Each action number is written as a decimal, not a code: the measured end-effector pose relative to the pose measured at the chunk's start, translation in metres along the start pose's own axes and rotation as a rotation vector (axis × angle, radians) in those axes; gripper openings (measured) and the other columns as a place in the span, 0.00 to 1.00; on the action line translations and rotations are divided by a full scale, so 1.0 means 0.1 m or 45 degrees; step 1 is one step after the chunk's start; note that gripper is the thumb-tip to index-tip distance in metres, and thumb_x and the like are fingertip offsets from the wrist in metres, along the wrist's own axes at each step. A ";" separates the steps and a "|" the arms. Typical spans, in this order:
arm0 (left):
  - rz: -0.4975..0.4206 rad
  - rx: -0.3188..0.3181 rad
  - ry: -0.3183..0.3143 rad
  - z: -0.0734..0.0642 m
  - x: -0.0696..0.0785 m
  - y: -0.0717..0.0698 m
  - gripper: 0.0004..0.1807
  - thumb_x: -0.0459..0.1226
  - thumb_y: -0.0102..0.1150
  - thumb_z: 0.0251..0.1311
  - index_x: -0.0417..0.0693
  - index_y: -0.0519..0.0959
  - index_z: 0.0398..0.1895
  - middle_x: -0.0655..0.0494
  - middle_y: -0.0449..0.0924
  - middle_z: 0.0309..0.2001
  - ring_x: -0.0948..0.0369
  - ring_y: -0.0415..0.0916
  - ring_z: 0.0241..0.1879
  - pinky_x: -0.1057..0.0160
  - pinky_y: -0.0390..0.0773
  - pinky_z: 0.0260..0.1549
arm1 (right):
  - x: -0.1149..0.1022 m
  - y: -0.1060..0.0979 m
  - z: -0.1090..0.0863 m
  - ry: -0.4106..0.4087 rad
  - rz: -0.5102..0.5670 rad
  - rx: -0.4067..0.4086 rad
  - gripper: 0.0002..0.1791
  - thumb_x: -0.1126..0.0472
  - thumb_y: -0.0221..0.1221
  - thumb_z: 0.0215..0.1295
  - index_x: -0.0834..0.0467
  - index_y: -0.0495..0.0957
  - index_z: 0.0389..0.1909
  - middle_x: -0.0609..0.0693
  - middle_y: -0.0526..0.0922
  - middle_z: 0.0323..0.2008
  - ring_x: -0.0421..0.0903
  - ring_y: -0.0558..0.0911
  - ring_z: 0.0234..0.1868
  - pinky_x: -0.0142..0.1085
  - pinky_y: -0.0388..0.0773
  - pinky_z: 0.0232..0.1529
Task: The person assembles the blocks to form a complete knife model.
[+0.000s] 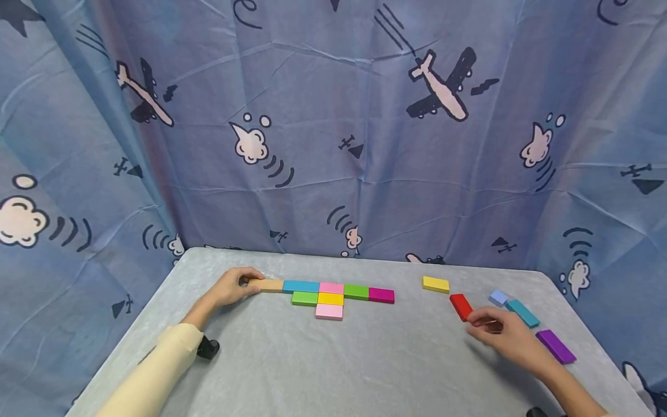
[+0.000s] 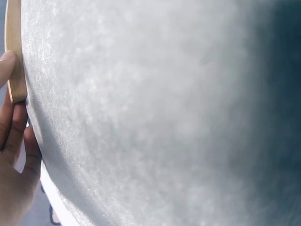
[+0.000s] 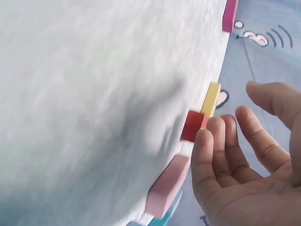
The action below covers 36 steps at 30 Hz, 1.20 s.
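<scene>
My left hand pinches the left end of a tan wooden block, with thumb and fingers on opposite sides in the left wrist view. That block lies in line with a blue block, a pink one, a green one and a magenta one. Below the row sit a green block, a yellow one and a light pink one. At the right, my right hand holds nothing, its fingertips close to a red block, thumb apart from the fingers.
A yellow block lies behind the red one. Periwinkle, teal and purple blocks lie near the table's right edge. A dusty pink block shows in the right wrist view. Patterned blue curtain surrounds the grey table.
</scene>
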<state>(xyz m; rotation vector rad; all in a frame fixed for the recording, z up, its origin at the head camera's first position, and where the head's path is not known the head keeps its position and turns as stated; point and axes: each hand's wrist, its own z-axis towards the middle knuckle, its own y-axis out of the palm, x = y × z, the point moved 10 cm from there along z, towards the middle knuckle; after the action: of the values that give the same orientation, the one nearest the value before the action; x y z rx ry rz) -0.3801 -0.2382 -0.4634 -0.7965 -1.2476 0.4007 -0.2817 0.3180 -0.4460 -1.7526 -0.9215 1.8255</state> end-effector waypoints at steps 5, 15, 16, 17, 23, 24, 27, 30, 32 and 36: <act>0.005 0.006 0.034 -0.01 0.03 -0.01 0.12 0.28 0.70 0.61 0.41 0.85 0.48 0.48 0.83 0.47 0.52 0.77 0.45 0.48 0.75 0.48 | 0.10 -0.12 0.00 -0.022 -0.046 0.110 0.19 0.60 0.71 0.64 0.67 0.81 0.49 0.53 0.83 0.41 0.47 0.83 0.39 0.33 0.80 0.37; 0.012 0.011 0.009 -0.01 0.03 -0.01 0.12 0.29 0.70 0.61 0.41 0.86 0.47 0.48 0.83 0.47 0.52 0.77 0.45 0.48 0.75 0.48 | 0.22 -0.20 0.14 -0.035 -0.151 0.214 0.30 0.51 0.75 0.59 0.70 0.80 0.52 0.52 0.81 0.37 0.48 0.79 0.37 0.31 0.77 0.33; 0.011 0.012 0.001 -0.01 0.02 0.00 0.12 0.29 0.70 0.61 0.42 0.86 0.47 0.48 0.83 0.47 0.53 0.77 0.45 0.48 0.75 0.48 | 0.22 -0.19 0.15 -0.038 -0.154 0.216 0.30 0.51 0.75 0.58 0.70 0.80 0.51 0.52 0.80 0.36 0.48 0.77 0.36 0.32 0.76 0.32; 0.013 0.013 0.002 -0.01 0.03 0.00 0.12 0.29 0.70 0.61 0.42 0.86 0.47 0.48 0.83 0.48 0.53 0.77 0.45 0.49 0.75 0.48 | 0.22 -0.19 0.17 -0.045 -0.155 0.219 0.30 0.51 0.75 0.58 0.70 0.80 0.51 0.52 0.79 0.34 0.47 0.77 0.35 0.32 0.76 0.31; 0.021 0.019 0.014 -0.01 0.04 0.00 0.12 0.29 0.70 0.61 0.41 0.86 0.48 0.47 0.83 0.48 0.52 0.78 0.45 0.49 0.76 0.48 | 0.23 -0.17 0.24 -0.050 -0.169 0.217 0.32 0.49 0.76 0.55 0.70 0.80 0.51 0.49 0.72 0.27 0.46 0.70 0.29 0.34 0.67 0.25; 0.018 0.020 0.013 -0.01 0.03 0.00 0.12 0.29 0.70 0.61 0.41 0.86 0.48 0.47 0.83 0.48 0.52 0.78 0.45 0.49 0.76 0.48 | 0.23 -0.16 0.26 -0.047 -0.175 0.215 0.33 0.49 0.76 0.55 0.70 0.80 0.51 0.49 0.71 0.26 0.46 0.69 0.28 0.35 0.65 0.24; 0.017 0.021 0.018 -0.01 0.03 0.00 0.12 0.28 0.70 0.60 0.41 0.86 0.47 0.47 0.83 0.48 0.51 0.78 0.45 0.48 0.76 0.48 | 0.24 -0.15 0.30 -0.045 -0.185 0.214 0.34 0.49 0.77 0.53 0.69 0.80 0.51 0.48 0.68 0.24 0.45 0.67 0.25 0.34 0.62 0.22; 0.018 0.018 0.028 -0.01 0.01 0.01 0.12 0.28 0.70 0.60 0.41 0.85 0.47 0.48 0.83 0.48 0.52 0.77 0.45 0.49 0.76 0.48 | 0.25 -0.13 0.33 -0.044 -0.185 0.211 0.34 0.50 0.78 0.51 0.70 0.81 0.52 0.48 0.66 0.23 0.44 0.65 0.24 0.34 0.60 0.21; 0.019 0.019 0.028 -0.01 0.01 0.01 0.12 0.28 0.70 0.60 0.41 0.85 0.47 0.48 0.83 0.48 0.53 0.77 0.45 0.49 0.76 0.48 | 0.27 -0.11 0.34 -0.035 -0.178 0.202 0.34 0.51 0.78 0.51 0.70 0.81 0.51 0.48 0.66 0.23 0.44 0.65 0.24 0.34 0.60 0.21; 0.012 0.020 0.023 -0.03 0.02 0.01 0.12 0.28 0.70 0.61 0.41 0.85 0.47 0.47 0.83 0.48 0.52 0.77 0.45 0.49 0.76 0.48 | 0.31 -0.09 0.38 -0.002 -0.171 0.167 0.35 0.50 0.78 0.51 0.70 0.80 0.51 0.49 0.66 0.24 0.46 0.66 0.25 0.34 0.60 0.22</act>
<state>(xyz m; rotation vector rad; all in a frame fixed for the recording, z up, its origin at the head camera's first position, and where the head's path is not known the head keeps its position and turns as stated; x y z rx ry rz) -0.3768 -0.2370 -0.4629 -0.7914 -1.2230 0.4092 -0.3231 0.3401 -0.4621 -1.5722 -0.8774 1.7597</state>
